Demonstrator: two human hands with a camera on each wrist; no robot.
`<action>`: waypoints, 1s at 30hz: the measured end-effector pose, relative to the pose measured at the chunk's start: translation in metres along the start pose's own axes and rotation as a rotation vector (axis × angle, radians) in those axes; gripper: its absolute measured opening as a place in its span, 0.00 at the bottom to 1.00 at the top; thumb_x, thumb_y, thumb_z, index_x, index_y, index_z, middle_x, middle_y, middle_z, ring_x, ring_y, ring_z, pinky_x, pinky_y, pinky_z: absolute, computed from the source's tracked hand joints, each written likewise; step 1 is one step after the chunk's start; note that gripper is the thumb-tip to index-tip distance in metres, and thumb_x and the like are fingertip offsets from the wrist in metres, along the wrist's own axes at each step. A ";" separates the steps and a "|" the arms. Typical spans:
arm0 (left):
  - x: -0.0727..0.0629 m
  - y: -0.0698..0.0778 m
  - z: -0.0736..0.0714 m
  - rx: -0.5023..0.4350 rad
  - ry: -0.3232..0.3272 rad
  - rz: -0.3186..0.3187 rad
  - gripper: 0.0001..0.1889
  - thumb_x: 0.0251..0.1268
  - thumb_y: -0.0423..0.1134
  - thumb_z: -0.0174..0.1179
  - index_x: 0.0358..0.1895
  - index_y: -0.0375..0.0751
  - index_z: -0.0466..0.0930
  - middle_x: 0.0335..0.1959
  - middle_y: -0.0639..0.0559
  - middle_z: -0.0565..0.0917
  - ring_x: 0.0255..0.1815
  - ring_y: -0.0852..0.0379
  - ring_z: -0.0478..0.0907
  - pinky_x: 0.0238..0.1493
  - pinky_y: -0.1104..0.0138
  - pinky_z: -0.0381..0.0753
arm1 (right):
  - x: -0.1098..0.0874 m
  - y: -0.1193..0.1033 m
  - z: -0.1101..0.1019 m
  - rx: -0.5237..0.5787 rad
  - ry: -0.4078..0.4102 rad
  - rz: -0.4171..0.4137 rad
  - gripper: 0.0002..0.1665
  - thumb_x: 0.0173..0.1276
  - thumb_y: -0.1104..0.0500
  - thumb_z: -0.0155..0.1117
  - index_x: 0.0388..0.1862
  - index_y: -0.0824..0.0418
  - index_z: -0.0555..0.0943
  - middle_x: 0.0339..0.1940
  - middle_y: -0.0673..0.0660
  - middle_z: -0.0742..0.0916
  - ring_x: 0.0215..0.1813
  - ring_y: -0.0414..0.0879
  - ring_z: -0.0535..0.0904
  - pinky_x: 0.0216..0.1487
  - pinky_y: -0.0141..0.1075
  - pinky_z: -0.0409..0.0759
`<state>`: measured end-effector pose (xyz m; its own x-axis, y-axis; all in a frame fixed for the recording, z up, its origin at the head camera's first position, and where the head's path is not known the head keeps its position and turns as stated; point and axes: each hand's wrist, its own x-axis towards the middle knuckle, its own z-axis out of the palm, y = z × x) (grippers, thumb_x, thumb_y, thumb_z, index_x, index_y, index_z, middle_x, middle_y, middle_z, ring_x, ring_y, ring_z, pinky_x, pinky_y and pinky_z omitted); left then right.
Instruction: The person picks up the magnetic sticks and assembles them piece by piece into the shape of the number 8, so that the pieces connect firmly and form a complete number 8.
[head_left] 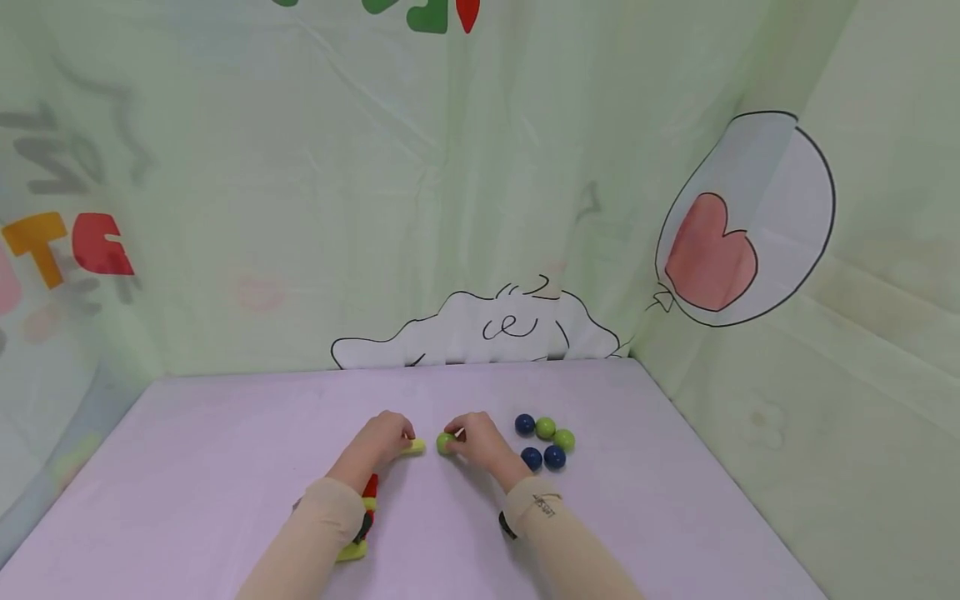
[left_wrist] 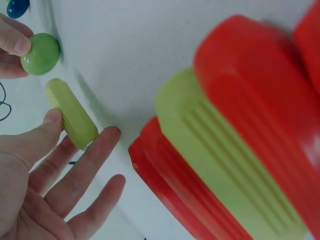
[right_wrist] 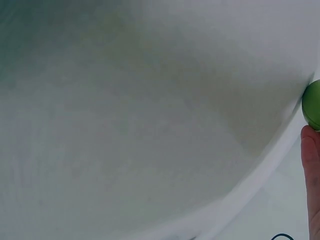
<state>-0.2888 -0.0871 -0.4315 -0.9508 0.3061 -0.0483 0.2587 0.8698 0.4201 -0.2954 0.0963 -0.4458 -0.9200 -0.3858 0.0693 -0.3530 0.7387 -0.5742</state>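
Observation:
My left hand (head_left: 386, 435) pinches a short yellow-green ridged block (left_wrist: 72, 114) between thumb and fingers, close above the purple tabletop. Just right of it, my right hand (head_left: 480, 440) holds a glossy green ball (head_left: 445, 443) by thumb and fingertips. A small gap separates ball and block. In the right wrist view only a fingertip and part of the ball show, at the right edge. Red blocks (left_wrist: 255, 100) and a yellow-green block (left_wrist: 220, 155) of the same ridged kind lie nearer me, partly hidden by the left forearm in the head view.
Right of my right hand sit dark blue balls (head_left: 525, 425) and green balls (head_left: 565, 440) in a loose group. A printed pale curtain (head_left: 300, 208) hangs behind and beside the purple table (head_left: 225, 450).

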 end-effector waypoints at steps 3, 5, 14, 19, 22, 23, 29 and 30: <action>0.006 -0.004 0.003 -0.005 0.013 0.025 0.04 0.54 0.30 0.62 0.33 0.38 0.84 0.32 0.50 0.82 0.38 0.51 0.78 0.45 0.58 0.74 | 0.001 -0.001 0.001 0.005 -0.001 -0.004 0.13 0.53 0.64 0.69 0.38 0.65 0.83 0.35 0.55 0.85 0.34 0.42 0.79 0.35 0.30 0.76; 0.010 -0.008 0.006 0.005 0.032 0.067 0.04 0.53 0.30 0.63 0.32 0.39 0.84 0.30 0.51 0.82 0.36 0.52 0.78 0.42 0.60 0.74 | 0.002 -0.002 0.002 0.009 -0.001 -0.001 0.12 0.53 0.64 0.69 0.38 0.65 0.83 0.35 0.56 0.85 0.34 0.42 0.79 0.36 0.30 0.76; 0.003 0.000 0.003 -0.008 0.032 0.075 0.04 0.53 0.30 0.62 0.32 0.38 0.84 0.29 0.50 0.81 0.33 0.52 0.76 0.40 0.59 0.74 | 0.004 -0.010 0.005 0.039 -0.006 0.008 0.11 0.54 0.65 0.68 0.38 0.66 0.82 0.34 0.56 0.85 0.33 0.43 0.79 0.34 0.29 0.76; 0.001 0.002 0.003 0.005 0.023 0.079 0.05 0.56 0.32 0.61 0.35 0.38 0.83 0.29 0.51 0.79 0.32 0.54 0.73 0.40 0.60 0.73 | 0.002 -0.010 0.004 0.048 0.008 0.003 0.11 0.53 0.66 0.69 0.37 0.66 0.83 0.34 0.56 0.85 0.33 0.42 0.79 0.34 0.29 0.76; 0.001 0.001 0.004 -0.008 0.025 0.082 0.05 0.57 0.31 0.61 0.36 0.37 0.83 0.29 0.50 0.78 0.32 0.54 0.73 0.40 0.60 0.73 | 0.002 -0.009 0.003 0.053 0.013 -0.011 0.11 0.53 0.66 0.69 0.37 0.67 0.82 0.33 0.56 0.85 0.33 0.43 0.79 0.34 0.29 0.76; 0.001 0.001 0.004 -0.016 0.027 0.080 0.05 0.56 0.30 0.61 0.36 0.37 0.83 0.29 0.50 0.78 0.32 0.54 0.73 0.41 0.60 0.73 | 0.002 -0.009 0.003 0.053 0.012 -0.010 0.11 0.53 0.66 0.69 0.37 0.67 0.82 0.33 0.56 0.85 0.33 0.42 0.79 0.33 0.28 0.76; 0.001 0.001 0.005 -0.045 0.027 0.080 0.06 0.56 0.29 0.60 0.37 0.36 0.83 0.30 0.48 0.80 0.34 0.53 0.74 0.42 0.60 0.74 | 0.001 -0.010 0.002 0.039 0.005 -0.001 0.11 0.52 0.66 0.69 0.36 0.66 0.83 0.32 0.56 0.85 0.33 0.43 0.78 0.34 0.30 0.76; 0.001 0.001 0.005 -0.045 0.028 0.082 0.06 0.56 0.29 0.60 0.37 0.36 0.83 0.30 0.48 0.80 0.33 0.53 0.74 0.41 0.60 0.74 | 0.001 -0.010 0.002 0.042 0.004 0.000 0.11 0.52 0.66 0.70 0.36 0.66 0.82 0.32 0.56 0.85 0.34 0.43 0.78 0.35 0.31 0.76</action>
<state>-0.2885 -0.0839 -0.4356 -0.9312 0.3644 0.0127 0.3286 0.8237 0.4621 -0.2928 0.0871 -0.4418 -0.9209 -0.3830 0.0724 -0.3452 0.7150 -0.6080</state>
